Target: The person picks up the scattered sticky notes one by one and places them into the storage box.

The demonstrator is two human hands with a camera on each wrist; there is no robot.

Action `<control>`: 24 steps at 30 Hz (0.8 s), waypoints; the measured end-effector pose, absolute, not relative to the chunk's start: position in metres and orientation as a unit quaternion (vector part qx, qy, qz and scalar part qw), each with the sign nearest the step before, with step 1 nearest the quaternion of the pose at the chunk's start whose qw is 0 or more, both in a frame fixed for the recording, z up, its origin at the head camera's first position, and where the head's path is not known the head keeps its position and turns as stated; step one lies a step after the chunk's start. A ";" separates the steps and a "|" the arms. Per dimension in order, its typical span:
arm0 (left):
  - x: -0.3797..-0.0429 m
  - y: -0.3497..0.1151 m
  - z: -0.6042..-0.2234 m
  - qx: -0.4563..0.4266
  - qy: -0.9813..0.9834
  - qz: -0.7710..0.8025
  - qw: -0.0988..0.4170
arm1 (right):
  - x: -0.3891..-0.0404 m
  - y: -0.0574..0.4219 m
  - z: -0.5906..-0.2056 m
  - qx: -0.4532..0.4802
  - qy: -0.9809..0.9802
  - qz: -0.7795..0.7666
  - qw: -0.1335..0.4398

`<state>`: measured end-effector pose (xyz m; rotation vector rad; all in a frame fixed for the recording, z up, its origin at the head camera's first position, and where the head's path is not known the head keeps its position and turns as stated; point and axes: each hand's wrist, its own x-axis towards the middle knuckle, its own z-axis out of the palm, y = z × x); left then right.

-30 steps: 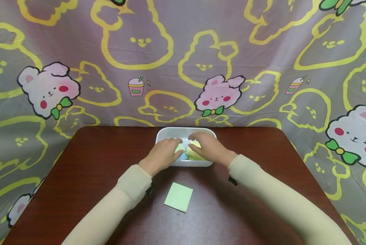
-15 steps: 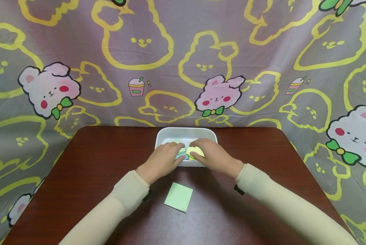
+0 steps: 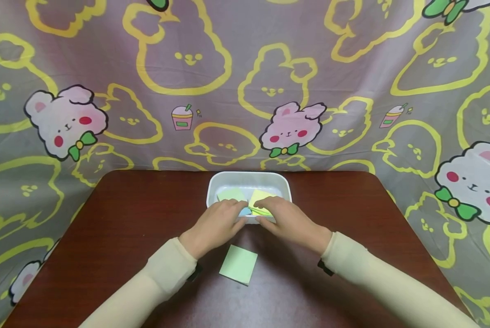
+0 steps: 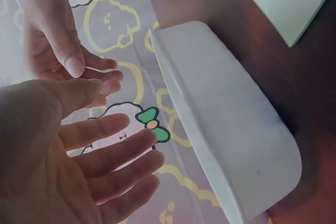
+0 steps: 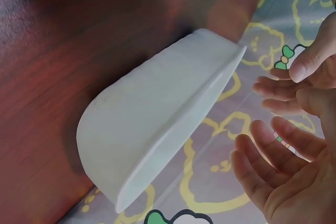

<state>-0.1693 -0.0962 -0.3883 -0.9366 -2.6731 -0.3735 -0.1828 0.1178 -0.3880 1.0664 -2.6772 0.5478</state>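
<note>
My left hand (image 3: 216, 223) and right hand (image 3: 291, 221) hover side by side over the front rim of a white plastic tray (image 3: 249, 180). Both are empty, fingers loosely bent, as the wrist views show. Inside the tray lie a green sticky note pad (image 3: 230, 195) on the left, a yellow pad (image 3: 262, 195) on the right and a blue one (image 3: 245, 212) between them, partly hidden by my fingers. On the table in front lies another light green sticky note pad (image 3: 238, 265). In the left wrist view the tray's outer wall (image 4: 236, 108) stands beside my left fingers.
The brown wooden table (image 3: 146, 200) ends at a cloth backdrop (image 3: 245, 68) printed with cartoon bunnies, which also hangs along both sides. The tray stands near the table's back edge. Its tall outer wall fills much of the right wrist view.
Both hands have drawn back from inside the tray toward its front rim, uncovering more of the green and yellow pads. The tray and the pad on the table stay put.
</note>
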 end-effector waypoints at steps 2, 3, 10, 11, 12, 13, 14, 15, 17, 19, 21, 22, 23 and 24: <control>-0.167 -0.096 -0.390 -0.329 -0.924 -0.136 0.137 | -0.180 0.118 -0.390 0.365 -0.906 0.187 0.107; -0.166 -0.096 -0.391 -0.330 -0.924 -0.138 0.133 | -0.179 0.119 -0.391 0.367 -0.905 0.188 0.108; -0.158 -0.097 -0.399 -0.331 -0.927 -0.128 0.121 | -0.169 0.120 -0.398 0.373 -0.902 0.187 0.110; -0.156 -0.098 -0.401 -0.331 -0.928 -0.124 0.121 | -0.168 0.120 -0.399 0.373 -0.902 0.186 0.109; -0.156 -0.098 -0.402 -0.331 -0.928 -0.119 0.122 | -0.167 0.121 -0.401 0.373 -0.903 0.184 0.109; -0.154 -0.098 -0.403 -0.330 -0.929 -0.115 0.120 | -0.166 0.122 -0.402 0.374 -0.903 0.182 0.108; -0.153 -0.098 -0.404 -0.330 -0.930 -0.112 0.120 | -0.164 0.123 -0.404 0.375 -0.903 0.180 0.107; -0.152 -0.099 -0.406 -0.329 -0.930 -0.110 0.119 | -0.163 0.123 -0.406 0.377 -0.903 0.178 0.106; -0.151 -0.099 -0.408 -0.329 -0.930 -0.109 0.117 | -0.161 0.125 -0.410 0.380 -0.903 0.172 0.106; -0.150 -0.100 -0.411 -0.331 -0.930 -0.114 0.115 | -0.159 0.127 -0.413 0.383 -0.902 0.166 0.108; -0.149 -0.100 -0.414 -0.336 -0.927 -0.118 0.117 | -0.157 0.127 -0.417 0.384 -0.902 0.164 0.109; -0.148 -0.101 -0.415 -0.340 -0.926 -0.118 0.118 | -0.156 0.127 -0.419 0.383 -0.903 0.162 0.108; -0.148 -0.101 -0.417 -0.343 -0.925 -0.116 0.119 | -0.155 0.127 -0.421 0.383 -0.903 0.160 0.107; -0.147 -0.101 -0.418 -0.345 -0.924 -0.114 0.120 | -0.154 0.127 -0.423 0.384 -0.904 0.158 0.106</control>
